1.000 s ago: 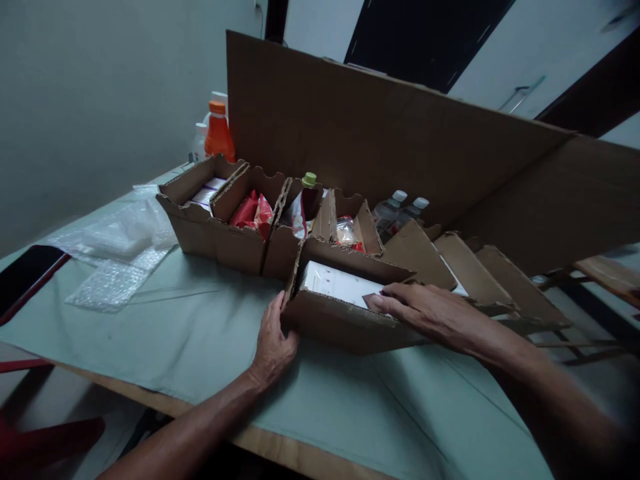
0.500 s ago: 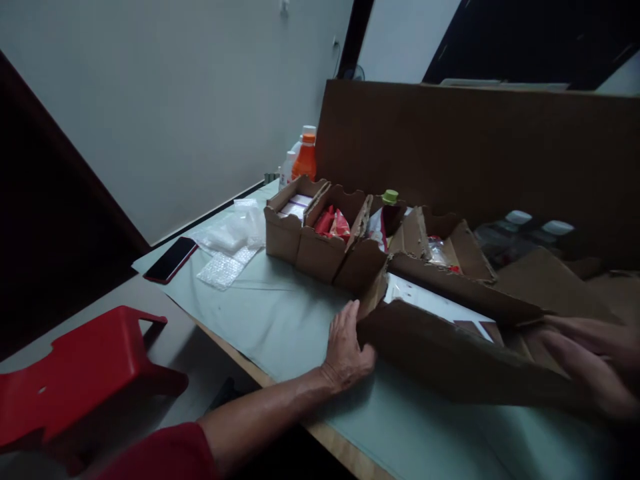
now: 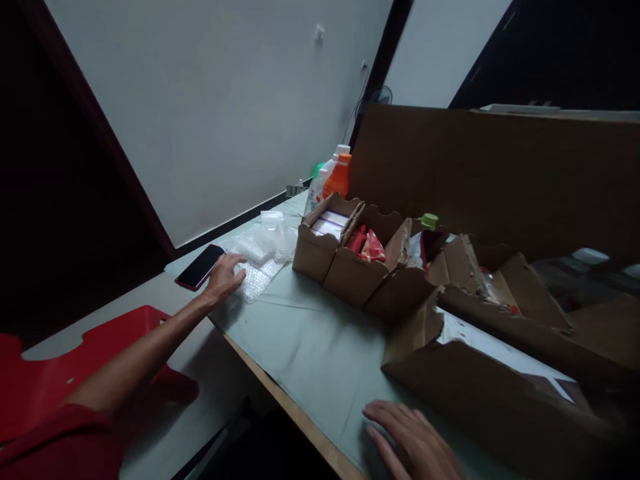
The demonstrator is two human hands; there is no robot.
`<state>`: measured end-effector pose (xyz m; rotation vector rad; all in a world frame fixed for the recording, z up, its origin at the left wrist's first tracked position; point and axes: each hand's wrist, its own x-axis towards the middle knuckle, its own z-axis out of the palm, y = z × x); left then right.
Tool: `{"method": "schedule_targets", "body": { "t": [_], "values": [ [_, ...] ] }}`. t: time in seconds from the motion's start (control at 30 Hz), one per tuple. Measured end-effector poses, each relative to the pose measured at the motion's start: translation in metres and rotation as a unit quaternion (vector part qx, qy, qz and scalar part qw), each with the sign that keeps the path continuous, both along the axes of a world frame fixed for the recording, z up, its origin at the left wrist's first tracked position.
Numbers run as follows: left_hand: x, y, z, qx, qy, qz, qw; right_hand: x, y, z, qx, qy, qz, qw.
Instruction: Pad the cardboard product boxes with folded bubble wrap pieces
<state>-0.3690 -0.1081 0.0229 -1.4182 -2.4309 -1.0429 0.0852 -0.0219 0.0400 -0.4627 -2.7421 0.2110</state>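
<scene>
My left hand (image 3: 224, 275) is stretched far out to the left end of the table, fingers spread, resting on a sheet of bubble wrap (image 3: 256, 279) right beside a dark phone with a red edge (image 3: 200, 266). It grips nothing. My right hand (image 3: 413, 440) lies flat and open on the pale green cloth (image 3: 310, 340) near the table's front edge, just in front of a long cardboard tray (image 3: 480, 387) with a white sheet inside it. The hand does not touch the tray.
A row of small open cardboard boxes (image 3: 353, 267) holds white packs and red packets. Orange and white bottles (image 3: 336, 177) stand behind them. A tall cardboard sheet (image 3: 500, 173) leans at the back. A red plastic stool (image 3: 90, 360) sits on the floor to the left.
Both hands have let go of the cardboard tray. My left hand swung left to the bubble wrap by the phone; my right hand dropped flat onto the cloth. The view turned left.
</scene>
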Motion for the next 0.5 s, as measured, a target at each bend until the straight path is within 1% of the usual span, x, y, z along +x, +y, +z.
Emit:
{"method": "schedule_targets", "body": {
  "t": [0.03,0.1,0.17,0.23,0.3,0.37,0.43,0.5],
  "values": [
    [-0.013,0.003,0.000,-0.004,0.007,0.013,1.000,-0.018,0.000,0.000,-0.029,-0.015,0.001,0.999],
    [-0.029,0.013,-0.002,-0.013,0.023,0.017,1.000,-0.054,0.003,0.003,-0.074,-0.036,0.006,0.997],
    [-0.038,0.029,-0.004,-0.022,0.041,0.001,0.999,-0.083,0.006,0.006,-0.101,-0.049,0.013,0.994],
    [-0.043,0.045,-0.006,-0.028,0.057,-0.018,0.998,-0.101,0.008,0.006,-0.127,-0.062,0.019,0.990],
    [-0.047,0.057,-0.007,-0.027,0.069,-0.030,0.997,-0.109,0.011,0.003,-0.158,-0.077,0.019,0.984],
    [-0.049,0.062,-0.005,-0.016,0.082,-0.037,0.996,-0.108,0.013,-0.003,-0.183,-0.085,0.014,0.979],
    [-0.046,0.059,-0.001,0.003,0.095,-0.042,0.995,-0.103,0.017,-0.011,-0.202,-0.077,0.005,0.976],
    [-0.039,0.051,0.007,0.024,0.108,-0.046,0.993,-0.098,0.020,-0.016,-0.219,-0.052,-0.003,0.974]
  ]
}}
